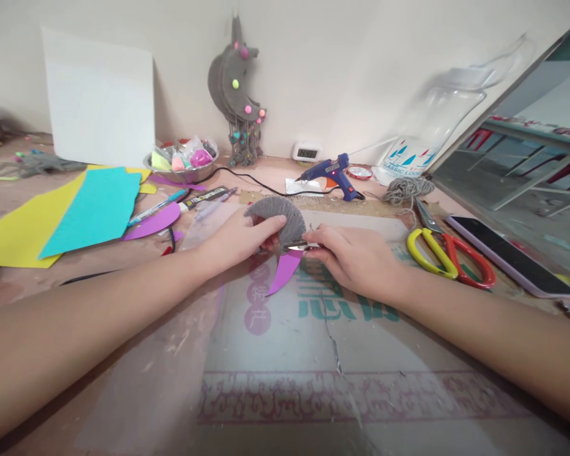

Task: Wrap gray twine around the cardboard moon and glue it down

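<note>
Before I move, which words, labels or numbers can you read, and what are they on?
"CLASSIC LOO", last letter unclear: clear container.
"特" and "产", in purple circles: printed sheet.
Large green characters, same sheet: partly covered, unreadable.
Digits on the clock, labels on the glue gun and marker: too blurred to read.

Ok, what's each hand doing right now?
Left hand: closed on the gray yarn-wrapped crescent.
Right hand: closed on a small metal tool, its tip at the crescent's edge.
</note>
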A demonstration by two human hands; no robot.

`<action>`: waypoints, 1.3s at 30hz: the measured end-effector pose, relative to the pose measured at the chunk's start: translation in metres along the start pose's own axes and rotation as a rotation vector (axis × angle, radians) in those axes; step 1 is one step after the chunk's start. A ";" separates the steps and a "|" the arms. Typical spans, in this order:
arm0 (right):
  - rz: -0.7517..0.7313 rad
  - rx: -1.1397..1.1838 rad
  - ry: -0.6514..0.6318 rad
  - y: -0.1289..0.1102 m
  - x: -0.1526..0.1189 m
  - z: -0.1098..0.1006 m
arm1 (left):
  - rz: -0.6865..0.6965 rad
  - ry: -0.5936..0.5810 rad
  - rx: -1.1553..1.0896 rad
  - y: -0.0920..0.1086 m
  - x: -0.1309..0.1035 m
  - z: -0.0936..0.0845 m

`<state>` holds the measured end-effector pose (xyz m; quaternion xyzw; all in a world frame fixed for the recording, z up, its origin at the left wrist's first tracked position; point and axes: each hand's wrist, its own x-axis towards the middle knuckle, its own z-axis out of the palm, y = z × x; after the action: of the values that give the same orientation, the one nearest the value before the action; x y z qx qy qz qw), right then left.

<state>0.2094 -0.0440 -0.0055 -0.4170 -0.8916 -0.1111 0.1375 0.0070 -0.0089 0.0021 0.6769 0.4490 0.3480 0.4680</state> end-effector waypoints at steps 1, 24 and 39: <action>-0.009 -0.014 0.001 0.000 0.000 0.001 | -0.001 -0.002 0.006 0.000 0.000 0.000; -0.174 -0.156 0.017 -0.006 0.001 -0.003 | 0.189 -0.052 0.382 0.000 0.000 -0.003; -0.120 -0.131 0.004 -0.006 0.000 0.001 | 0.267 -0.043 0.349 -0.001 0.000 -0.003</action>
<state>0.2050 -0.0477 -0.0066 -0.3707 -0.9055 -0.1783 0.1047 0.0039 -0.0079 0.0020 0.8084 0.3987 0.3094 0.3030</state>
